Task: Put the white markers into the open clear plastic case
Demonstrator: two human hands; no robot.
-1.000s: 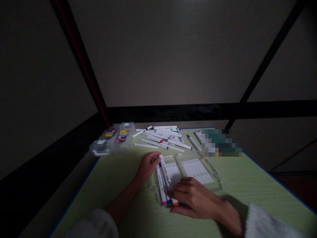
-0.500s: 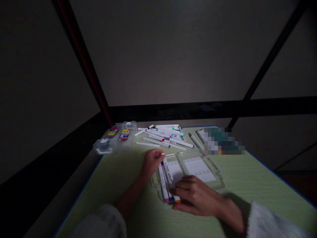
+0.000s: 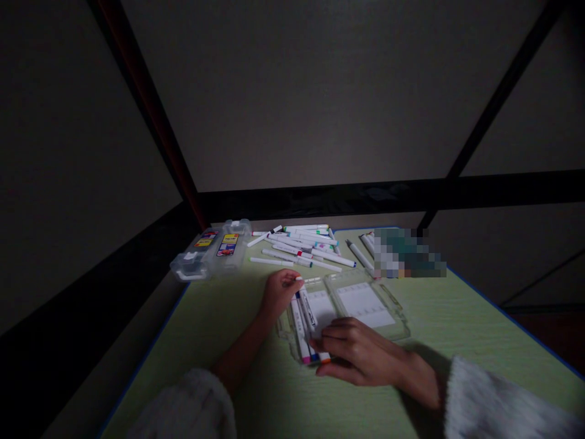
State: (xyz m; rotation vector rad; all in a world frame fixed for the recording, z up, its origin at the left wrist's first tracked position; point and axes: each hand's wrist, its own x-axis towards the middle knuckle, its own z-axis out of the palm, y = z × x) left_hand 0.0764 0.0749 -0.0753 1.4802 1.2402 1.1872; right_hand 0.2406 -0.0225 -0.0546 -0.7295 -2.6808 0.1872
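Note:
In front of me an open clear plastic case (image 3: pixel 399 332) lies flat, white inserts (image 3: pixel 365 303) in both halves. White markers line its left half, among them a pink-capped marker (image 3: pixel 298 329) and one with a dark blue end (image 3: pixel 314 355). My left hand (image 3: pixel 280 294) is closed, pinching the far end of an orange-capped marker (image 3: pixel 309 308) that lies over this row. At the near end my right hand (image 3: pixel 356 350) curls round the same marker, thumb beside the orange cap; its fingertips are partly hidden.
A loose pile of white markers (image 3: pixel 311 244) spreads behind the case. Closed clear cases with labels (image 3: pixel 227 245) stand at the back left. More markers (image 3: pixel 360 256) lie at the back right beside a pixelated patch. The green table (image 3: pixel 219 341) has a blue edge, with a wall behind.
The view has shifted slightly. Both hands stay at the ends of the orange-capped marker, with hardly any movement relative to the case.

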